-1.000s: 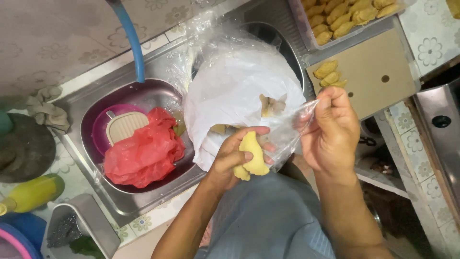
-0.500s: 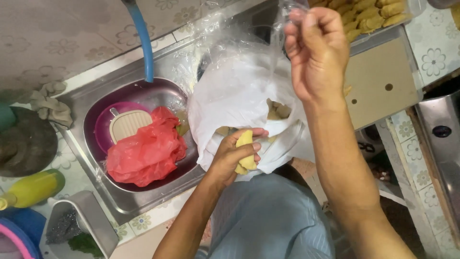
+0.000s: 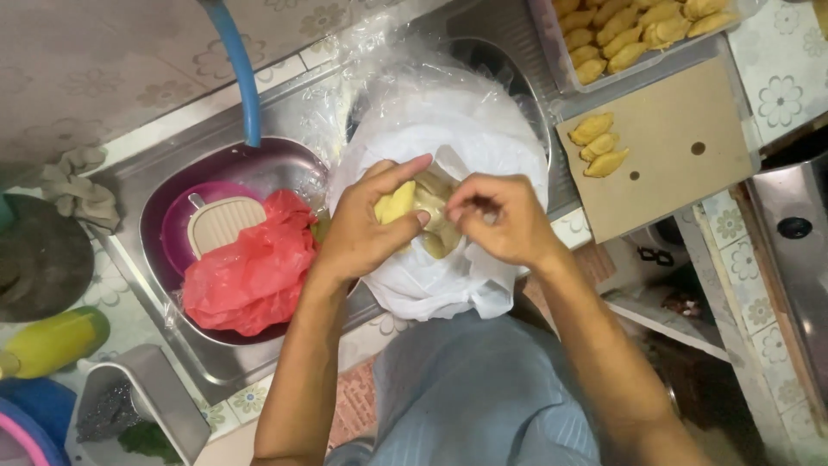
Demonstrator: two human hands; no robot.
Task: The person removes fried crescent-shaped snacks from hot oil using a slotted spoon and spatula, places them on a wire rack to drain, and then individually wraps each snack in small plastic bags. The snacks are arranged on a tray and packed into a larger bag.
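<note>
yellow fruit piece [image 3: 396,204] sits at frame centre, gripped in my left hand [image 3: 369,226] over the white plastic bag [image 3: 448,129]; my right hand [image 3: 503,220] pinches beside it. farther up, a tray of yellow pieces [image 3: 634,34] fills the upper right.

You're holding a yellow fruit piece [image 3: 397,204] over a white bag [image 3: 448,121]. A red bag [image 3: 250,267] is lying beside a blue hose [image 3: 240,73].
</note>
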